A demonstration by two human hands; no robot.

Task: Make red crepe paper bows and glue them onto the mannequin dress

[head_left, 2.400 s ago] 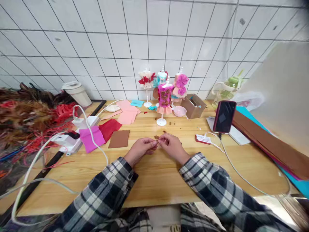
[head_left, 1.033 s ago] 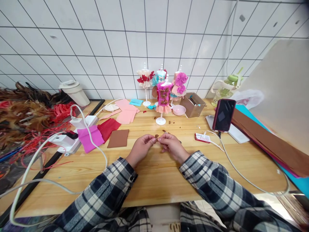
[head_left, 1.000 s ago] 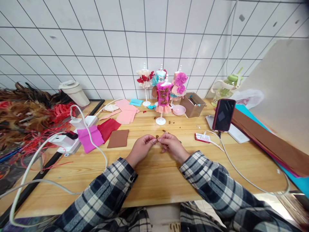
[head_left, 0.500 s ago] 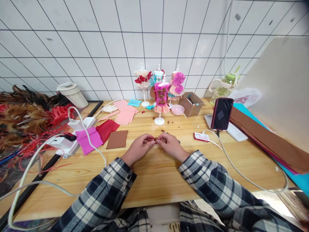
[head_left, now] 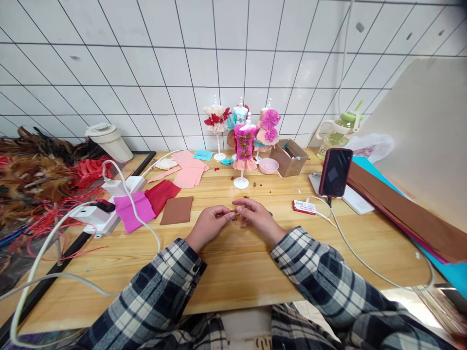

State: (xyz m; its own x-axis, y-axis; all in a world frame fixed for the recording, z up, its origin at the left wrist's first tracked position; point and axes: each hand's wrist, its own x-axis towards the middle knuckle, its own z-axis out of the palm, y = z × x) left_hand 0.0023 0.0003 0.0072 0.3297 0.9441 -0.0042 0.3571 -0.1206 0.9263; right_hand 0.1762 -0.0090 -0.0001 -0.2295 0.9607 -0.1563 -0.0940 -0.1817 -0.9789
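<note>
We mark this as partway: the front mini dress form [head_left: 251, 146] on the worktop [head_left: 237, 279] already has brown bows [head_left: 243, 141] stacked down its magenta bodice, and three more dressed forms [head_left: 216, 124] stand behind it. What's left, as we judge it: the small brown piece [head_left: 237, 212] is between the hands, near that form but apart from it, and looks unfinished. Left hand [head_left: 209, 226]: thumb and index fingers pressed together, seemingly pinching the piece. Right hand [head_left: 258, 221]: index stretched out, thumb by the piece; we can't tell if it grips. Brown paper square [head_left: 176, 210] lies flat, off to the left. Hard to read: the piece's shape, mostly covered; a dark object [head_left: 270, 213] half hidden behind the right hand; the turquoise form [head_left: 239, 116], overlapped; feathers [head_left: 34, 170], blurred and cut off.
</note>
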